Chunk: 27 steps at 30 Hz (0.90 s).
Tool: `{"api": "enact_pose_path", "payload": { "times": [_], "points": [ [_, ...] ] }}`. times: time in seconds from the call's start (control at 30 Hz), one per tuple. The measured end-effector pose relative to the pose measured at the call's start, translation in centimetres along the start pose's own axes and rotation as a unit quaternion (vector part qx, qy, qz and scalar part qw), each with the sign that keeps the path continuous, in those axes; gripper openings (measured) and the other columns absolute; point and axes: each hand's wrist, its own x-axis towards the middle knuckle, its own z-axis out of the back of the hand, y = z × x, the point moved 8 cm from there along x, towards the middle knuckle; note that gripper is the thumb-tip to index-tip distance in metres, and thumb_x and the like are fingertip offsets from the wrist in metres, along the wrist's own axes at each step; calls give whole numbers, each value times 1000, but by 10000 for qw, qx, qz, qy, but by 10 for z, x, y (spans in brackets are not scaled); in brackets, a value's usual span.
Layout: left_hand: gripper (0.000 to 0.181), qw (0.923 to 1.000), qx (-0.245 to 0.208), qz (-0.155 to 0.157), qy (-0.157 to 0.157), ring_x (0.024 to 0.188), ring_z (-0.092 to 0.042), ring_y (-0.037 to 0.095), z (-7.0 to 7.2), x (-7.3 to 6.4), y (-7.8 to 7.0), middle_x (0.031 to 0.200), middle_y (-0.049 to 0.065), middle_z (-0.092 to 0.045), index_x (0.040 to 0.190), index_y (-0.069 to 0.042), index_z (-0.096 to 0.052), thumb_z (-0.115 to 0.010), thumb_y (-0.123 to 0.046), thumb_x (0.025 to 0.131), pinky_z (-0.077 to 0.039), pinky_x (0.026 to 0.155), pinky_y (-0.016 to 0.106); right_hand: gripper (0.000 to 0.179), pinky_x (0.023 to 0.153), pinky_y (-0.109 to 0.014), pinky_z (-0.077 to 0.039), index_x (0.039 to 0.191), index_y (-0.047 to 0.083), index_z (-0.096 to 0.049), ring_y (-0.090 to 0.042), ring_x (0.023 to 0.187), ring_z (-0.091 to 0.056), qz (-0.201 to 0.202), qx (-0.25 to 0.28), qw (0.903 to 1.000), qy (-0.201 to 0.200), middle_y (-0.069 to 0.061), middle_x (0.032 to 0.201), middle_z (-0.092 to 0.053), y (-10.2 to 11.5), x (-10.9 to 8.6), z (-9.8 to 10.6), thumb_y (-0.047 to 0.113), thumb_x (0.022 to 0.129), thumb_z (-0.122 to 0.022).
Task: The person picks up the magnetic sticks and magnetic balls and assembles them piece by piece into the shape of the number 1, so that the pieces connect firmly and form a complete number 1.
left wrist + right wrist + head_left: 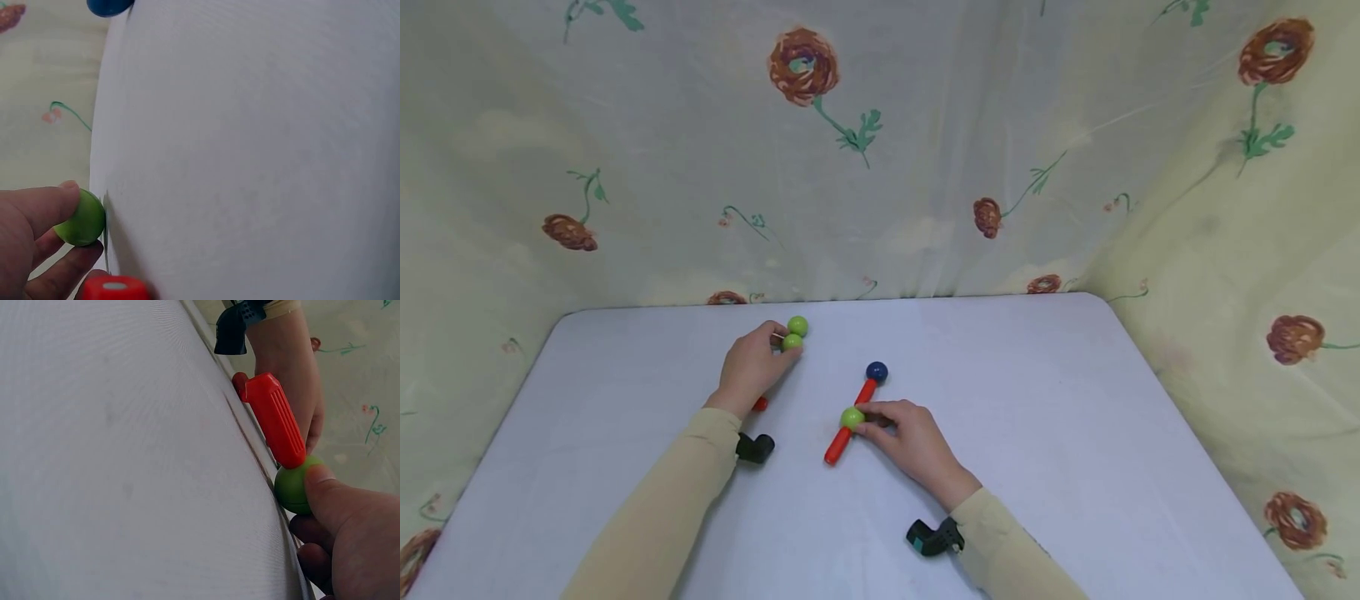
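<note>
My left hand (754,363), at the table's back left, pinches a green ball (792,342) between thumb and fingers. A second green ball (797,326) lies just behind it. Under that wrist a red rod end (761,404) shows, the rest covered by the hand. Near the middle, my right hand (917,442) pinches another green ball (852,418). Red ridged rods stick out from this ball on two sides: a near rod (837,447) and a far rod (866,392). At the far rod's tip sits a dark blue ball (877,372).
A white cloth covers the table (1037,400), whose back edge meets a flowered curtain (910,125). Black wrist cameras sit on the left wrist (756,448) and the right wrist (934,537).
</note>
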Motion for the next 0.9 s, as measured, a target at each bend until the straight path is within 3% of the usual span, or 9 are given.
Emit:
{"api": "enact_pose_path", "payload": {
  "times": [0.43,0.7,0.9],
  "points": [
    [38,9999,-133,-3,-19,99,-57,27,3,-4,-2,118,10,-64,122,-12,-58,-70,-33,92,-49,86,43,30,76,-27,-51,117,23,-74,-2,85,-58,69,-41,10000,-47,17,97,-68,0,0,0,36,89,-74],
    [34,9975,-663,-195,-111,104,-61,24,14,-19,-7,117,5,-63,119,-14,-59,-70,-31,91,-49,88,43,31,75,-26,-50,117,23,-74,-3,84,-58,22,-40,10000,-24,17,96,-68,-1,1,0,37,89,-74],
    [35,9956,-914,-180,-83,100,-64,20,16,-32,-4,118,2,-59,117,-17,-58,-74,-31,90,-55,77,37,31,75,-26,-50,116,24,-74,-2,84,-58,-33,-11,10000,-26,18,96,-68,-1,1,0,37,89,-74]
  ]
}}
